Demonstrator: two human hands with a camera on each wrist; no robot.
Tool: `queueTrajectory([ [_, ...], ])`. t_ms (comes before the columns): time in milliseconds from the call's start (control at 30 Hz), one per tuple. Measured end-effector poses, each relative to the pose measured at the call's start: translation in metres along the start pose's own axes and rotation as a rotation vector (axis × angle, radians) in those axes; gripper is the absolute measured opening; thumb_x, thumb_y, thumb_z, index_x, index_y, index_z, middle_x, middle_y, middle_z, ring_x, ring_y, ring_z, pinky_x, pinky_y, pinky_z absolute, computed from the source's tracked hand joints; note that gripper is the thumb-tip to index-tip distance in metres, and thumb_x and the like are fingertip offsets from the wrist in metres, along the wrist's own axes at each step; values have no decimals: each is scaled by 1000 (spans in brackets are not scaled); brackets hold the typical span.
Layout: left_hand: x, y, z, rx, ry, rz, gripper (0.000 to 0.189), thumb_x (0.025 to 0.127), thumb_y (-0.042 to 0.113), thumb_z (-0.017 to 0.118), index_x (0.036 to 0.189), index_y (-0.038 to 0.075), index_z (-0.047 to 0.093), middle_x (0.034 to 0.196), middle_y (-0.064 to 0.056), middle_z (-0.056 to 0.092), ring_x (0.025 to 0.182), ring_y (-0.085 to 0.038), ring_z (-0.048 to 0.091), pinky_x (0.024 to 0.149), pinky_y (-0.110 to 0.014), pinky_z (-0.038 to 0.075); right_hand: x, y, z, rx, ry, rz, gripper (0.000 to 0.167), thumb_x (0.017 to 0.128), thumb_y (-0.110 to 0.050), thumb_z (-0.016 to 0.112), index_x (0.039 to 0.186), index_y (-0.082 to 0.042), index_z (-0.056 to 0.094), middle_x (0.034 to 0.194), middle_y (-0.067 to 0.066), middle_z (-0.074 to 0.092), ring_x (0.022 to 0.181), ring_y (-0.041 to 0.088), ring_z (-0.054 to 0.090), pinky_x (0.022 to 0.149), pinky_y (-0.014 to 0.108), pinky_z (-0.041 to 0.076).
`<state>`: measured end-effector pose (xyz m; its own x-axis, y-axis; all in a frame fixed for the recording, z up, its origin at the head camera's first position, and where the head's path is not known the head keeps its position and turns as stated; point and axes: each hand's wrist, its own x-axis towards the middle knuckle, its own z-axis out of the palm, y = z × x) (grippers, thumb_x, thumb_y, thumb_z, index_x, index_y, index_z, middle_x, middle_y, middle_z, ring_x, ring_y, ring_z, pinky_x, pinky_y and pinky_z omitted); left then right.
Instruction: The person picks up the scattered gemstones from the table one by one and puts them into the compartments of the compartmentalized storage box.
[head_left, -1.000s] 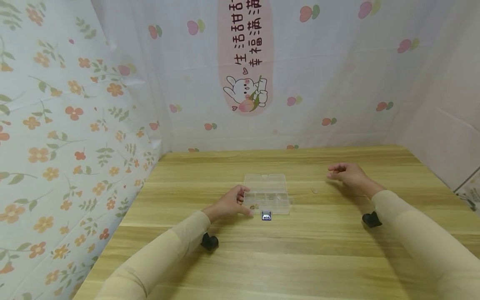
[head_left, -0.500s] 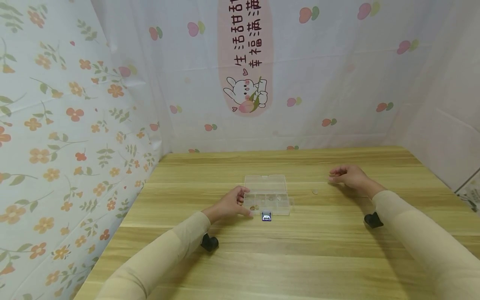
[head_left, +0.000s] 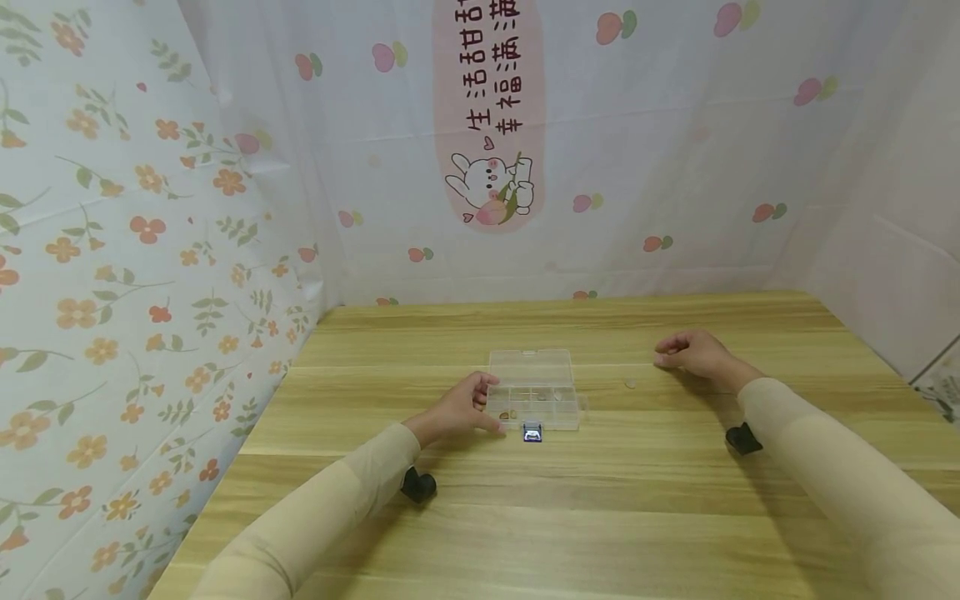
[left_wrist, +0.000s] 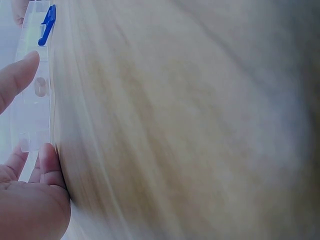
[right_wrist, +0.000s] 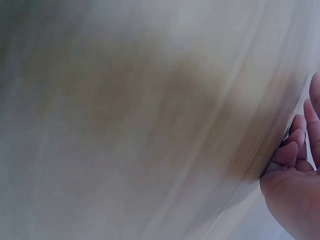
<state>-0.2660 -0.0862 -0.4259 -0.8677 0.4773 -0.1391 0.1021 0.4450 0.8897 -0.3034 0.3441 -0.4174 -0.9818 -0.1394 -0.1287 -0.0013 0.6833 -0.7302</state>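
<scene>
A clear plastic compartment box stands on the table in the head view with its lid laid back. My left hand grips its left end, thumb at the front edge and fingers behind the side. The left wrist view shows the thumb over the box and a blue latch on its front. Small brownish pieces lie in the front left compartment. My right hand rests low over the table at the right, fingers bent. I cannot tell whether its fingertips hold anything.
A small pale piece lies on the wooden table between the box and my right hand. Close by the box's right side is a clear flat bit. Patterned cloths hang behind the table and at the left.
My right hand stays over nearly the same spot, with its fingertips shifting slightly. The left hand and the box have not moved.
</scene>
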Motion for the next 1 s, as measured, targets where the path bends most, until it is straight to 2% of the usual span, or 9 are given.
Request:
queueTrajectory([
  [233,-1,0,0,0,-4,2,72,71,4,86,132,4,47,109,-9,43,94,-21,41,82,-34,38,0,0,3,19,-2,39,45,93,-25,68,123,6,58,105,11,55,93,25,49,78,34,44],
  [467,1,-2,0,4,3,7,72,71,4,86,132,4,47,107,-9,43,92,-20,40,80,-33,37,0,2,5,13,11,47,42,94,-26,66,123,3,58,110,13,54,97,27,48,83,38,41],
  [767,1,-5,0,-13,-8,7,72,71,3,86,131,4,47,107,-9,42,93,-21,40,81,-33,37,3,6,6,2,24,42,37,94,-25,66,119,1,61,105,11,56,94,26,48,81,37,41],
  [1000,-1,-1,-1,-11,-8,3,74,72,3,85,134,3,46,108,-9,41,93,-21,39,80,-34,37,0,1,6,3,26,45,36,93,-25,66,117,2,63,111,16,59,104,34,50,90,49,39],
])
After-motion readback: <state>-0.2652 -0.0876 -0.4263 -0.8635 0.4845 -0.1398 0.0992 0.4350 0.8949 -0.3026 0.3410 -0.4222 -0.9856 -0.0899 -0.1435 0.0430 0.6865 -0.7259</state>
